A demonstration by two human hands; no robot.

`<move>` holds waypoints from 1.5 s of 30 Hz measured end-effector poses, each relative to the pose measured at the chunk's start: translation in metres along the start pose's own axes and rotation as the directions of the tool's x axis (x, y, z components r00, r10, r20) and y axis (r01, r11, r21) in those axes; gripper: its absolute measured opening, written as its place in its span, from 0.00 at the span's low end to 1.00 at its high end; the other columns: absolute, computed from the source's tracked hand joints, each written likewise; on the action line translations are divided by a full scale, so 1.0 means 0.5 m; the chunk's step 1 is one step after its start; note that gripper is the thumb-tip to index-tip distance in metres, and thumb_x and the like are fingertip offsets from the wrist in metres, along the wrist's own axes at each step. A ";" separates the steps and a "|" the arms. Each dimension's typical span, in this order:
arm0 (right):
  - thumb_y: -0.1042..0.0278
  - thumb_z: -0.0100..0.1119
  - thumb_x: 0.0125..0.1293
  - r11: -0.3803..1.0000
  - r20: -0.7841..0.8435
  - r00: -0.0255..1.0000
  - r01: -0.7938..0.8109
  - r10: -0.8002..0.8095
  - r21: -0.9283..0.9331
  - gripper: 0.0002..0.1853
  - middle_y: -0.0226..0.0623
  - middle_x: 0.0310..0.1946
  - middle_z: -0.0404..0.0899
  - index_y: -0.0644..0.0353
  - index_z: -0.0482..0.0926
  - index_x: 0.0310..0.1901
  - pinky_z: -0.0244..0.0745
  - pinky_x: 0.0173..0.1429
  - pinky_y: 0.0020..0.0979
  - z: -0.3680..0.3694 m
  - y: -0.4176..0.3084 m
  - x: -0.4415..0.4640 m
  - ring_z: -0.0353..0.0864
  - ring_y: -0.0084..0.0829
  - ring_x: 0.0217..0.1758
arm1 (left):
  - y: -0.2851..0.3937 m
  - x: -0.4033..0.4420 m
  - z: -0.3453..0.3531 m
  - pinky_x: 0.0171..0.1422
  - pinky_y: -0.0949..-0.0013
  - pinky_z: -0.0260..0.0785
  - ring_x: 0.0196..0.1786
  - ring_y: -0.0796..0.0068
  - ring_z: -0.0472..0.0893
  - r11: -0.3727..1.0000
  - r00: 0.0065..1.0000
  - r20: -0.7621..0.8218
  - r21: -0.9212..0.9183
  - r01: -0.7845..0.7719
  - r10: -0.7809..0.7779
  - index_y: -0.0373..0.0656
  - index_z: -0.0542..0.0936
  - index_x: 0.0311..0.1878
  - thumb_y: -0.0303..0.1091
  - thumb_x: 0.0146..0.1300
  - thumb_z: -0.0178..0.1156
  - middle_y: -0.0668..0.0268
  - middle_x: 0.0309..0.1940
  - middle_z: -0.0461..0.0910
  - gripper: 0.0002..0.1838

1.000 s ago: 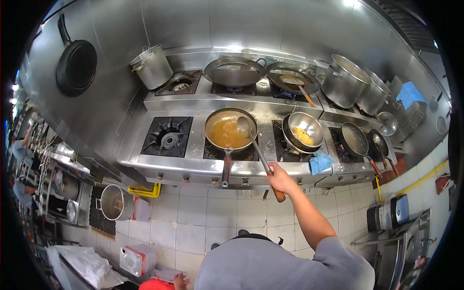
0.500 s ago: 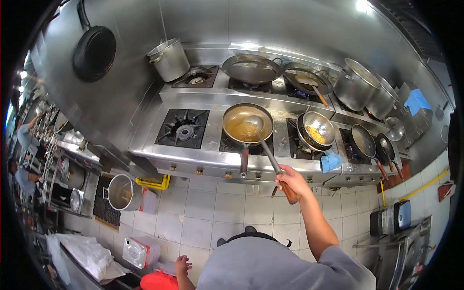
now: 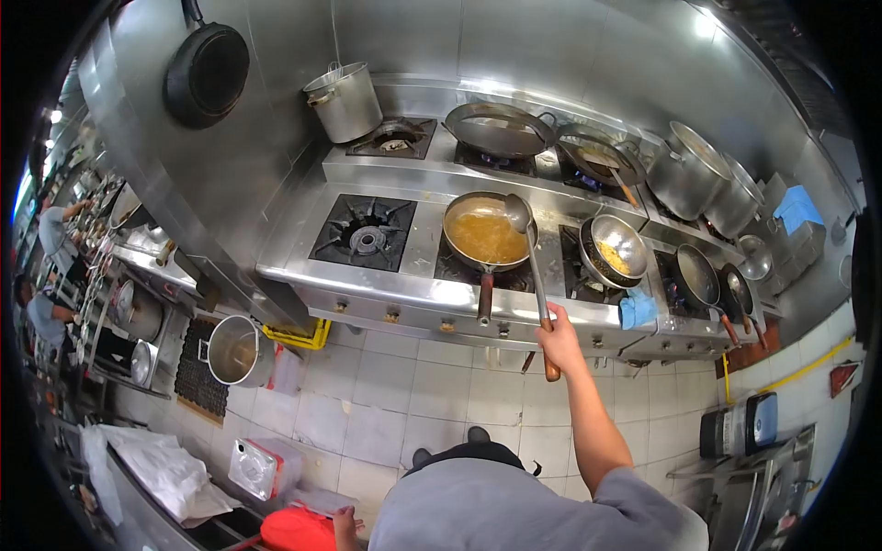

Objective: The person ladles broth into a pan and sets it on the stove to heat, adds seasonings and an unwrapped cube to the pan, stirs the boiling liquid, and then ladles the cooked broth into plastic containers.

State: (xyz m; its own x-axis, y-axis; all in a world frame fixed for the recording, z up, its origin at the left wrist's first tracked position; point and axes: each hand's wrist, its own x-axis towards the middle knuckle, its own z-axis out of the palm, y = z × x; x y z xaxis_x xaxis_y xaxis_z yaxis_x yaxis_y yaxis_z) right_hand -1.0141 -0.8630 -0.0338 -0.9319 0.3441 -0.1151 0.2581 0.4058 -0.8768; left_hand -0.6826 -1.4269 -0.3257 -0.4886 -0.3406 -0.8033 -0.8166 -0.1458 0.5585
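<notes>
My right hand (image 3: 559, 338) is wrapped round the wooden handle of a long metal ladle (image 3: 519, 213). The ladle's bowl is at the right rim of a pan (image 3: 487, 234) with brown liquid in it, on a front burner. That pan's handle points toward me. My left hand (image 3: 346, 522) hangs low at the bottom edge, its fingers partly showing and apart, beside a red item (image 3: 299, 530). Right of the pan, a metal strainer (image 3: 618, 246) with yellow bits rests over another pan, and a blue cloth (image 3: 638, 309) lies at the stove edge.
Two wide pans (image 3: 499, 130) and tall pots (image 3: 687, 173) stand on the rear burners. Smaller pans (image 3: 696, 275) are at the right. A large pot (image 3: 234, 351) and a tin (image 3: 255, 468) stand on the floor at left. Two people (image 3: 50, 230) are far left.
The ladle has gone from within the liquid to the pan's right rim, with my right hand still round its handle. The whole view has shifted, so the stove appears farther right.
</notes>
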 end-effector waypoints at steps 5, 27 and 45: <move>0.74 0.57 0.57 0.963 -0.084 0.992 0.067 -0.092 -0.263 0.32 0.53 0.37 0.80 0.60 0.62 0.66 0.74 0.44 0.40 0.056 0.042 0.048 0.81 0.46 0.39 | 0.006 -0.020 -0.030 0.18 0.61 0.72 0.22 0.62 0.79 0.996 0.995 -0.082 0.073 -0.047 0.053 0.41 0.73 0.55 0.40 0.66 0.59 0.57 0.34 0.78 0.19; 0.50 0.66 0.56 0.549 0.250 0.619 -0.355 0.744 -0.757 0.21 0.50 0.42 0.84 0.58 0.84 0.43 0.76 0.53 0.44 0.055 0.653 -0.236 0.83 0.47 0.48 | 0.049 0.001 0.045 0.18 0.64 0.73 0.24 0.63 0.80 0.984 0.995 0.103 0.177 -0.028 0.010 0.42 0.74 0.51 0.39 0.64 0.59 0.62 0.34 0.77 0.15; 0.68 0.63 0.56 0.941 -0.487 0.873 -0.189 0.030 -0.281 0.16 0.45 0.42 0.82 0.47 0.85 0.48 0.75 0.54 0.42 -0.421 0.628 0.009 0.81 0.45 0.48 | 0.212 0.101 0.531 0.34 0.67 0.71 0.29 0.69 0.77 0.554 0.705 0.241 0.472 -0.686 0.667 0.37 0.80 0.38 0.28 0.57 0.62 0.60 0.30 0.79 0.08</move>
State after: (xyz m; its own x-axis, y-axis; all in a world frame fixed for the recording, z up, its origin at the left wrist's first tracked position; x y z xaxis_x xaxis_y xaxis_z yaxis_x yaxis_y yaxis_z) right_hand -0.8834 -0.5561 -0.2112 -0.6813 0.7251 0.1004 0.4908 0.5542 -0.6723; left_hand -0.8754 -1.2128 -0.3618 -0.9632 -0.1138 -0.2436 -0.2627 0.5909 0.7628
